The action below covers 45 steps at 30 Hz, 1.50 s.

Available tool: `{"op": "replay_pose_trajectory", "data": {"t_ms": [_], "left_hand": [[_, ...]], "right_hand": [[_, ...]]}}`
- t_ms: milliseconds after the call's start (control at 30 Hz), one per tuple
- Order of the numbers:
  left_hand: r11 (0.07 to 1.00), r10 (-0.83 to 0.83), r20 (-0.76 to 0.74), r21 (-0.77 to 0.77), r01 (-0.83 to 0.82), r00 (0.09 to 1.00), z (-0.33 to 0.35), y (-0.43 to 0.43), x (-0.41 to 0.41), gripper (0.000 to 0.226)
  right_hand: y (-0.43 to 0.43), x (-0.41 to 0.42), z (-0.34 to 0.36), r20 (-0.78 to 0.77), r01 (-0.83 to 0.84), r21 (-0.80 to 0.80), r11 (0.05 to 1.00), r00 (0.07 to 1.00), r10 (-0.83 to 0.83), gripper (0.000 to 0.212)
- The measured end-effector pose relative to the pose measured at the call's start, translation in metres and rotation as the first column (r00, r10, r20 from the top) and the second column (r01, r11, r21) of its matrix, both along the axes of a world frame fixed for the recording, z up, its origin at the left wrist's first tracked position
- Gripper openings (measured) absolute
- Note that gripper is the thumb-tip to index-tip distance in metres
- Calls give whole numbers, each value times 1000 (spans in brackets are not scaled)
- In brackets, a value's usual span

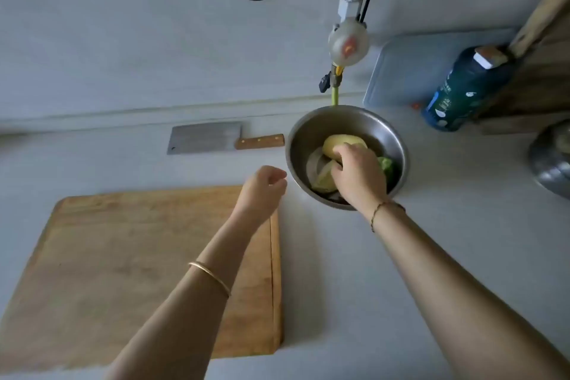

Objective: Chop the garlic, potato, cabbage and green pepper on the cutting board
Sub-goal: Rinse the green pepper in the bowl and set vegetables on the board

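a smooth pale grey counter [339, 256] against a plain wall [123, 25] bears a rectangular wooden cutting board [123, 256] and a round steel bowl [348, 116]. in the bowl the right hand [359, 174] curls round the smooth yellow potato [342, 140], beside pale cabbage [322, 179]; the left hand [262, 188] hangs loosely curled, empty.

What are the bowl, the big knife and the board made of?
The bowl looks like shiny steel; its wall reflects light. The knife has a dull grey metal blade and a brown handle, probably wood, with rivets. The board looks like wood, with visible grain.
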<state>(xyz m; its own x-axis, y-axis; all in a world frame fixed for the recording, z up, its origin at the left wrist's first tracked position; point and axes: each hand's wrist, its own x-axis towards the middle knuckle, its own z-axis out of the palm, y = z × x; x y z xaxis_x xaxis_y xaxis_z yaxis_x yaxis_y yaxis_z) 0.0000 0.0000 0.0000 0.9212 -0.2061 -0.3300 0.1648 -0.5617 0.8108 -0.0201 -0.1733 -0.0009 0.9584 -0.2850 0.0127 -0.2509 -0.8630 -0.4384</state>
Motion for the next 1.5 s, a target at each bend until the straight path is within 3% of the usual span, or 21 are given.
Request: {"op": "replay_pose_trajectory", "data": {"t_ms": [100, 233, 467, 1067, 1267, 1367, 1500], "left_hand": [[999, -17, -2, 29, 17, 1000, -3, -6, 12, 25], [1000, 16, -36, 22, -15, 999, -9, -8, 30, 24], [997, 74, -80, -27, -77, 994, -16, -13, 42, 20], [997, 79, -76, -20, -80, 994, -5, -15, 36, 16], [994, 82, -72, -61, -87, 994, 3, -14, 35, 15], [980, 105, -116, -155, -122, 988, 9, -12, 28, 20], [896, 146, -266, -372, -241, 953, 16, 1, 9, 38]], "right_hand": [[-16, 28, -13, -75, 52, -178, 983, 995, -66, 22], [-24, 60, -36, -159, 78, -287, 955, 979, -127, 24], [-32, 87, -59, -305, 134, -261, 956, 928, -213, 51], [-34, 94, -62, -276, 112, -255, 960, 944, -184, 58], [-29, 84, -48, -87, 100, -289, 952, 988, -130, 58], [-18, 66, -20, 26, 135, -169, 976, 991, -132, 59], [14, 30, 15, 62, 64, 251, 966, 995, -82, 66]]}}
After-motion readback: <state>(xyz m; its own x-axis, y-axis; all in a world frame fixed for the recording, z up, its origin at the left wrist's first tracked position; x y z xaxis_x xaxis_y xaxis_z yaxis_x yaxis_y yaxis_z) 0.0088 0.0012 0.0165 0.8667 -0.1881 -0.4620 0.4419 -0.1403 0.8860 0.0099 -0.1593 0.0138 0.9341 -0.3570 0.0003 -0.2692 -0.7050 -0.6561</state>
